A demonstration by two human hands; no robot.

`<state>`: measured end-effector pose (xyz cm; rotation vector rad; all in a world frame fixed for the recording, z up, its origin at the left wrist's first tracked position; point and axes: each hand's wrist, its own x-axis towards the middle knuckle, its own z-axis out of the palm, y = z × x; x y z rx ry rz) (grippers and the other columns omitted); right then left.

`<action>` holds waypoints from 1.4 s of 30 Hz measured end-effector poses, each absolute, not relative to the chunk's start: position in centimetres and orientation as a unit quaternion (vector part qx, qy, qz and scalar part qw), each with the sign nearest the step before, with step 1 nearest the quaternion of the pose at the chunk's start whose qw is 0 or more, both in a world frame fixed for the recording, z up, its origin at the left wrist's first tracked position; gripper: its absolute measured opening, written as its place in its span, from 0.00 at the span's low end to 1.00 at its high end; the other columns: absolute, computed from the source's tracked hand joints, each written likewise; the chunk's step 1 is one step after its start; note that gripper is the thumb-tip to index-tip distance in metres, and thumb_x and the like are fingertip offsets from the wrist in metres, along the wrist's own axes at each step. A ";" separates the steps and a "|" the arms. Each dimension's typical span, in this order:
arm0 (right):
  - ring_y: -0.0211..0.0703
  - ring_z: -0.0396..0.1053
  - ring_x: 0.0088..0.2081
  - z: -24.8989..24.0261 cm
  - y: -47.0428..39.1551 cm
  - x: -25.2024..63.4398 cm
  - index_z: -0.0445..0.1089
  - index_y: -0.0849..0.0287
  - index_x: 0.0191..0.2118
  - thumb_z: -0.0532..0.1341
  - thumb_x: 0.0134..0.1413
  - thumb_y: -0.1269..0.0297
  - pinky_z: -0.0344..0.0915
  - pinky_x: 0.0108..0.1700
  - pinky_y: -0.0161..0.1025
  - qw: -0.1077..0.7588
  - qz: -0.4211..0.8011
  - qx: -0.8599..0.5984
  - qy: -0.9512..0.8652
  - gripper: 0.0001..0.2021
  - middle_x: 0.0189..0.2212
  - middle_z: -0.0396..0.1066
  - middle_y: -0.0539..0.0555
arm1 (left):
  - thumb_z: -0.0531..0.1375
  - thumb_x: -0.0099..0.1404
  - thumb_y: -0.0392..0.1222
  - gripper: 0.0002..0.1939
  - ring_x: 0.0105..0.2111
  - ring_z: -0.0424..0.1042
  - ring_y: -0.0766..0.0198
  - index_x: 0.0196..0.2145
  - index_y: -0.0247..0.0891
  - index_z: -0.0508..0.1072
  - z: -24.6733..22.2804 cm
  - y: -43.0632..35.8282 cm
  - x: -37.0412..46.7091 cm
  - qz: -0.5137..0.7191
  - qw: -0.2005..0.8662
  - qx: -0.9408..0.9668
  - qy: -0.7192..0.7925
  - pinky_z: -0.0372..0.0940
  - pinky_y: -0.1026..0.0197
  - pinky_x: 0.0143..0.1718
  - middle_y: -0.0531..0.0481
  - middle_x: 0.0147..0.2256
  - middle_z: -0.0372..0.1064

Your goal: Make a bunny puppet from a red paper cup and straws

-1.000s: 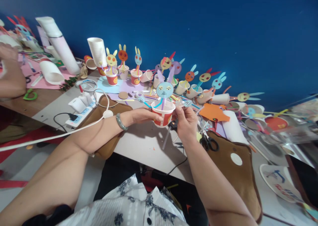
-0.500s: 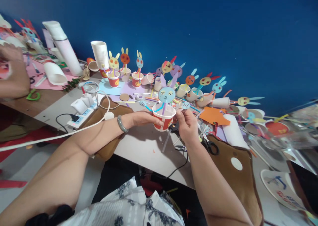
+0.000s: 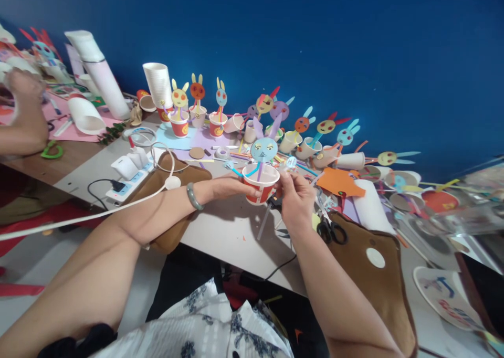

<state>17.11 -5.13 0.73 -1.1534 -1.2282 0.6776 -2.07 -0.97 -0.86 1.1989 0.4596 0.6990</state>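
My left hand [image 3: 235, 186] is wrapped round a red and white paper cup [image 3: 263, 194] and holds it upright above the table. Out of the cup rises a blue paper rabbit head [image 3: 264, 149] with purple ears and a drawn face, on a purple strip. A blue paper arm with a small hand shape [image 3: 228, 165] sticks out over the left of the rim. At the cup's right rim, my right hand [image 3: 296, 192] pinches, thumb against fingers, beside a small blue paper tag [image 3: 290, 162] with writing. Its fingers partly hide the grip.
Similar paper rabbits in cups, such as a yellow one [image 3: 179, 98], line the wall. Black-handled scissors [image 3: 332, 231] lie right of my right forearm. A white cable [image 3: 118, 209] crosses over my left forearm from a power strip [image 3: 132, 185]. Another person's hand [image 3: 25, 85] is at far left.
The blue tag by my right fingers has turned and shifted slightly left, so its "Hi" reads less clearly. My left hand keeps the cup nearly still. The other person's hand has moved.
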 end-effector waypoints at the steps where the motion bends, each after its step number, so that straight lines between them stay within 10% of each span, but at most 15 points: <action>1: 0.35 0.58 0.20 0.8 -5.2 17.2 0.71 0.55 0.27 0.70 0.56 0.34 0.57 0.24 0.36 0.610 0.286 -0.503 -0.541 0.27 0.18 0.66 0.45 | 0.80 0.51 0.47 0.29 0.59 0.78 0.50 0.50 0.39 0.84 -0.9 -1.0 -2.0 0.321 0.743 0.551 0.205 0.66 0.48 0.69 0.42 0.55 0.82; 42: 0.45 0.66 0.25 1.8 -6.1 18.3 0.73 0.52 0.33 0.58 0.72 0.48 0.61 0.33 0.42 0.455 0.041 -0.542 -0.705 0.18 0.23 0.72 0.52 | 0.78 0.49 0.40 0.18 0.53 0.79 0.50 0.38 0.36 0.83 0.7 -1.6 -2.1 0.330 0.730 0.552 0.231 0.68 0.46 0.65 0.43 0.44 0.83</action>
